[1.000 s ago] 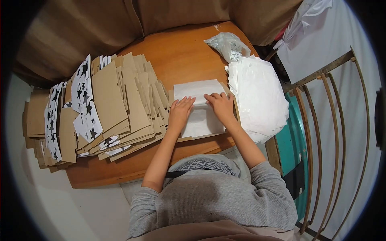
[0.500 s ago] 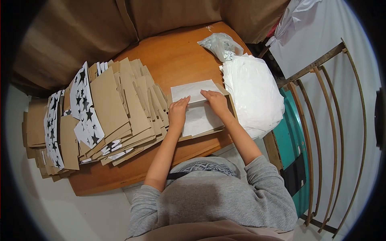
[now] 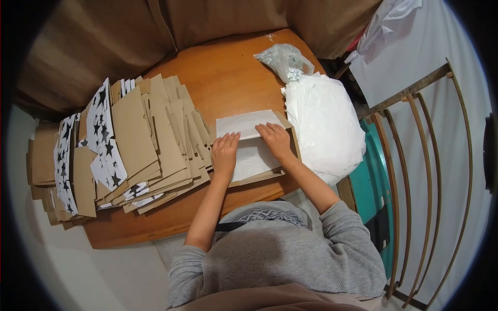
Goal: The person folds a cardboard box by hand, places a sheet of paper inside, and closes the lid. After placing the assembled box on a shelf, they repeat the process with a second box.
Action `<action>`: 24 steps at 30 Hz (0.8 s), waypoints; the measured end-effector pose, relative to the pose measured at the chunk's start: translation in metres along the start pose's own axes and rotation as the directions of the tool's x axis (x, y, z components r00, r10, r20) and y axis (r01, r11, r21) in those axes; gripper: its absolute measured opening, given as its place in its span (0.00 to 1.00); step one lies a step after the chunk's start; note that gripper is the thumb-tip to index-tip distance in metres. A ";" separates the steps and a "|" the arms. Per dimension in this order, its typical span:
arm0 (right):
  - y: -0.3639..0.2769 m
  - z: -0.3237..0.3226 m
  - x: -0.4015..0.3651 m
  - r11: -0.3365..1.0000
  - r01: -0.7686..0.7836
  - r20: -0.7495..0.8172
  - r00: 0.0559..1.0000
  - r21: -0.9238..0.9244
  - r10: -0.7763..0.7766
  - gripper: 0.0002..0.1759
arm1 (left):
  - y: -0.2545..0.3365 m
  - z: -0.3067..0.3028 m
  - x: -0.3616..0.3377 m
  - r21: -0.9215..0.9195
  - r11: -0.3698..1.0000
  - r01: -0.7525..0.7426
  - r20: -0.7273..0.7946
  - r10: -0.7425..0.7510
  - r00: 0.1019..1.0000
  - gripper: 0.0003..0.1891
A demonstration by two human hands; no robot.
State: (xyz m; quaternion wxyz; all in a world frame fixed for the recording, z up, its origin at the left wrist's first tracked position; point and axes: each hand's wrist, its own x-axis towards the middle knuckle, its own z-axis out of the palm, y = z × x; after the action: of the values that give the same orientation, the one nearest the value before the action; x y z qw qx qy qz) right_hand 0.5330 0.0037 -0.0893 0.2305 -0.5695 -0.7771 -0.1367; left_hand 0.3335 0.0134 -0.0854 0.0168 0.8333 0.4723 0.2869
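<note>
A white sheet of thin paper (image 3: 252, 159) lies in a shallow brown cardboard box (image 3: 265, 177) in front of me. Its far part is folded, with a crease running across between my hands. My left hand (image 3: 224, 156) grips the folded edge at the left, fingers bent over it. At the right end of the same edge, my right hand (image 3: 275, 141) has its fingers closed on the paper, the thumb mostly hidden. Cardboard shows along the box's near and right sides.
Flattened cardboard pieces (image 3: 136, 135) are piled on the left, some with star-patterned paper (image 3: 106, 136). To the right lies a stack of white sheets (image 3: 329, 127). Behind it sits a clear plastic bag (image 3: 285, 59) on the wooden table (image 3: 220, 70). A wooden rack (image 3: 425, 150) stands farther right.
Both hands have shifted slightly along the folded edge, the right one a little lower. The whole scene sits slightly further left in view. The paper remains in the box.
</note>
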 end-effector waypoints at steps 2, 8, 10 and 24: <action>-0.002 -0.002 0.001 1.000 0.026 -0.032 0.999 -0.011 -0.026 0.16 | 0.001 0.000 -0.001 0.043 0.999 -0.001 0.000 0.001 1.000 0.17; 0.000 -0.032 0.004 0.987 -0.009 0.225 0.974 0.163 -0.028 0.26 | 0.010 -0.012 0.005 -0.071 0.994 0.085 0.143 -0.074 0.987 0.17; 0.010 -0.031 0.004 0.975 0.001 0.259 0.964 0.220 -0.059 0.28 | 0.007 -0.009 0.006 -0.099 0.989 0.106 0.176 -0.087 0.981 0.17; 0.020 -0.038 0.005 0.890 -0.305 0.483 0.868 0.339 0.114 0.26 | 0.004 -0.004 0.007 -0.067 0.994 0.082 0.170 -0.069 0.983 0.18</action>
State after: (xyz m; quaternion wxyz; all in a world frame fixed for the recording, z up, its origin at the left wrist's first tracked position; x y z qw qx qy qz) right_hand 0.5587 -0.0043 -0.0552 0.1706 -0.6079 -0.7520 0.1893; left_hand 0.3373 0.0152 -0.0773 0.0980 0.8348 0.4896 0.2320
